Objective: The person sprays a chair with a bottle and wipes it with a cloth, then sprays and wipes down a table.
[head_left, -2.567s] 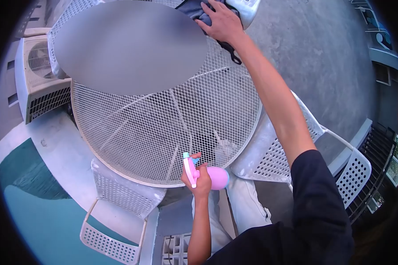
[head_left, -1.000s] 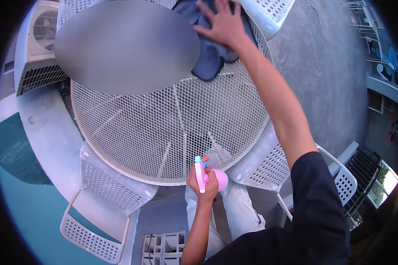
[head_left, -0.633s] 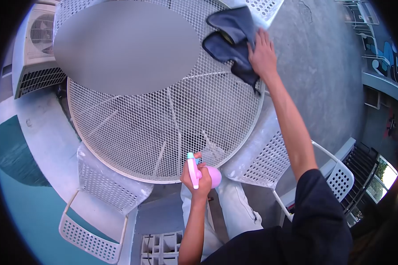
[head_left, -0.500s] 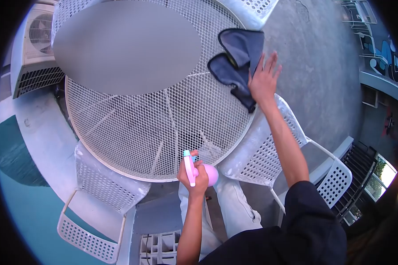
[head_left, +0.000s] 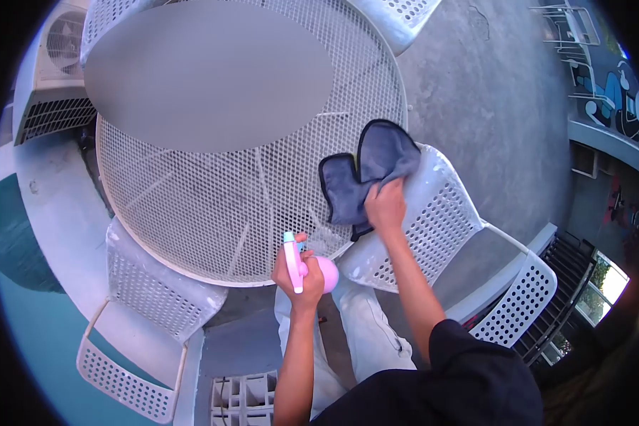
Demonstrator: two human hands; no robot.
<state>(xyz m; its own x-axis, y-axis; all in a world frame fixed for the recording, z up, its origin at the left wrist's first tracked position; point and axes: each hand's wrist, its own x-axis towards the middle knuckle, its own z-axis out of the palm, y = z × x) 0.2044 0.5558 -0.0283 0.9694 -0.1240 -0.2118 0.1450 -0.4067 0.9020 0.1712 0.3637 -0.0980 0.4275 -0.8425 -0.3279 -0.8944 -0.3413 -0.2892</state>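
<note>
My left hand (head_left: 299, 273) is wrapped round a pink spray bottle (head_left: 326, 274) with a light blue nozzle, held at the near edge of the round white mesh table (head_left: 213, 206). At the table's right edge, my right hand (head_left: 386, 207) grips a dark grey cloth (head_left: 383, 153) with black trim. The cloth is spread in folds over the mesh rim, and its right part reaches over the seat of the right chair. My right fingers are bent into the fabric.
White perforated chairs stand at the right (head_left: 433, 220), lower left (head_left: 156, 291) and top right (head_left: 397, 18). An outdoor air-conditioner unit (head_left: 57, 71) is at the upper left. Grey blocks (head_left: 243, 397) lie below. A blurred grey oval hides the table's upper left.
My right hand has drawn the cloth down and left along the table edge, and its spread fingers have closed on the fabric. The view has shifted slightly; my left hand still holds the bottle.
</note>
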